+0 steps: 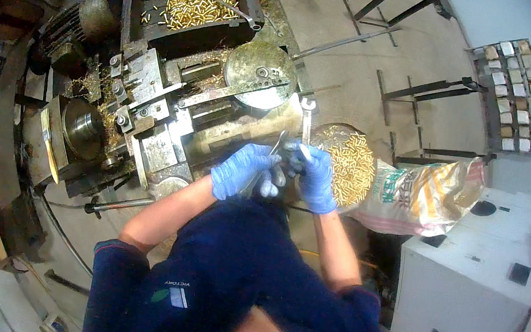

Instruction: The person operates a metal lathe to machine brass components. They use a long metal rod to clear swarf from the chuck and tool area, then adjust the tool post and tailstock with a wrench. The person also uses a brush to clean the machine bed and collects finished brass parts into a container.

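Note:
Both of my hands wear blue gloves with grey, soiled fingers, and they meet close together in front of my body. In my right hand (316,179) is an open-end wrench (307,119), its jaw pointing away from me. My left hand (243,168) is closed on a thin metal tool (279,142) whose short tip sticks up past the fingers; its kind is not clear. Just right of my right hand stands a round container heaped with small brass-coloured pins (352,168). Ahead of my left hand is the oily lathe-like machine (163,145).
A dark metal tray (251,1) at the far left holds more brass pins, with a wrench (236,11) lying across it. A brush (50,146) rests at the left. A printed woven sack (434,196) and a white cabinet (469,262) stand on the right.

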`<state>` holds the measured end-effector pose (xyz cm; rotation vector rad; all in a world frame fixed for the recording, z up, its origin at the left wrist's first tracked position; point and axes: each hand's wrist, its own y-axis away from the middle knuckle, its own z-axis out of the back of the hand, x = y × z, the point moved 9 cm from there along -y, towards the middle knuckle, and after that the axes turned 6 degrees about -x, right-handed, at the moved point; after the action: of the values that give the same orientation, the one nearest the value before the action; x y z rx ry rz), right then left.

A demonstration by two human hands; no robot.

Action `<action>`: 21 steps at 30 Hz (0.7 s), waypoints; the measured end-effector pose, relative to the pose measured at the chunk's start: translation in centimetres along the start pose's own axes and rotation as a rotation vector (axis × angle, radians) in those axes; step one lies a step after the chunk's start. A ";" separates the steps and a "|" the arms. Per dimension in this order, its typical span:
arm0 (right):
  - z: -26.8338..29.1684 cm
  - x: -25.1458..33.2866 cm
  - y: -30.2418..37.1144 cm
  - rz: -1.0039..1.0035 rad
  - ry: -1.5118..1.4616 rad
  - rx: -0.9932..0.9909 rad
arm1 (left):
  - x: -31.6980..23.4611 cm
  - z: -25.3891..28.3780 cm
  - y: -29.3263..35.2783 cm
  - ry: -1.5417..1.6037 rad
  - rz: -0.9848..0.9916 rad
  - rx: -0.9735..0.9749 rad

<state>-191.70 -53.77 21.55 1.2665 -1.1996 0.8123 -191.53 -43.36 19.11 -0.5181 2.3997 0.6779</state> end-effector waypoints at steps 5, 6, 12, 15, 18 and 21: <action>0.8 -1.3 -3.0 -0.138 -0.004 0.053 | -0.4 0.6 -0.9 0.139 0.011 -0.051; 1.3 -2.7 -3.5 -0.326 -0.143 0.013 | -0.5 0.6 -1.3 0.110 0.013 -0.056; 0.4 -3.3 -8.9 -0.444 -0.344 0.442 | 0.0 -0.1 -3.6 0.076 0.126 -0.104; 4.9 -3.9 -9.8 -0.241 -0.085 0.222 | -0.9 0.8 -4.3 -0.013 0.075 -0.100; 6.6 -4.0 -9.3 -0.445 -0.589 0.331 | -1.3 2.0 -4.2 0.000 0.017 -0.134; 10.6 -2.6 -8.3 -0.020 0.490 0.159 | 0.0 2.8 -5.2 -0.028 0.061 -0.183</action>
<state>-186.63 -65.11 15.73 1.1145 -0.7380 1.1418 -187.73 -45.89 15.37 -0.5082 2.3478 0.9311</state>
